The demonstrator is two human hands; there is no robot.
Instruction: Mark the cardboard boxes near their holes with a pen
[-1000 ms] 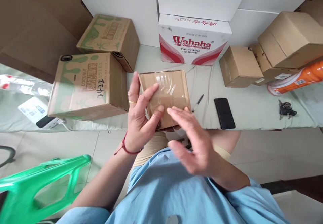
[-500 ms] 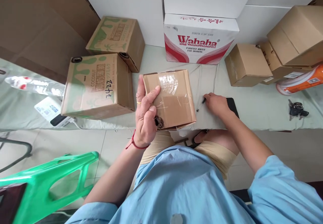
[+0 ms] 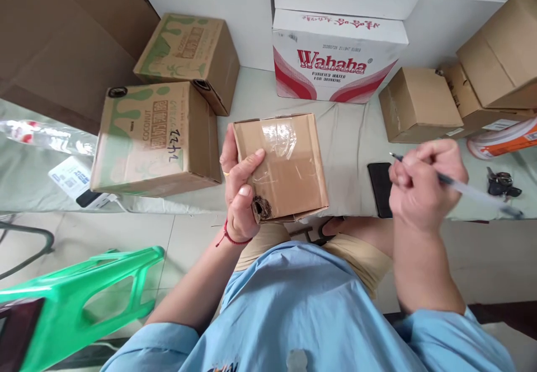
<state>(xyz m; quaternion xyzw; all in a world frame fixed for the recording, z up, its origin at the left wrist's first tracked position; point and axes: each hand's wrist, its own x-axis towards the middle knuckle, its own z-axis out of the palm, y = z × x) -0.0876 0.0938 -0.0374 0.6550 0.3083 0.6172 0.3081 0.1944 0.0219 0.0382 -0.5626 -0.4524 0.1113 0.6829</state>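
Note:
My left hand [image 3: 242, 184] grips a small brown cardboard box [image 3: 289, 165] by its left side, thumb and fingers wrapped round the edge. Clear shiny tape runs over the box's upper face, and a dark ragged hole marks its lower left corner. To the right, my right hand [image 3: 425, 184] is closed round a pen [image 3: 478, 190], its bare tip pointing left and its clear barrel blurred. Just left of that hand a black phone [image 3: 380, 188] lies on the cloth, partly covered by the hand.
Two coconut-print cartons [image 3: 146, 137] stand at left, beside a white power bank [image 3: 71, 179] and a plastic bottle [image 3: 50, 137]. A Wahaha water carton [image 3: 335, 64] is at the back. Brown boxes [image 3: 419, 103] and keys [image 3: 503, 183] are at right; a green stool [image 3: 62, 293] stands lower left.
My right hand has risen from the cloth and moved right, now with the pen in it, uncovering more of the phone. My left hand still holds the box in nearly the same place.

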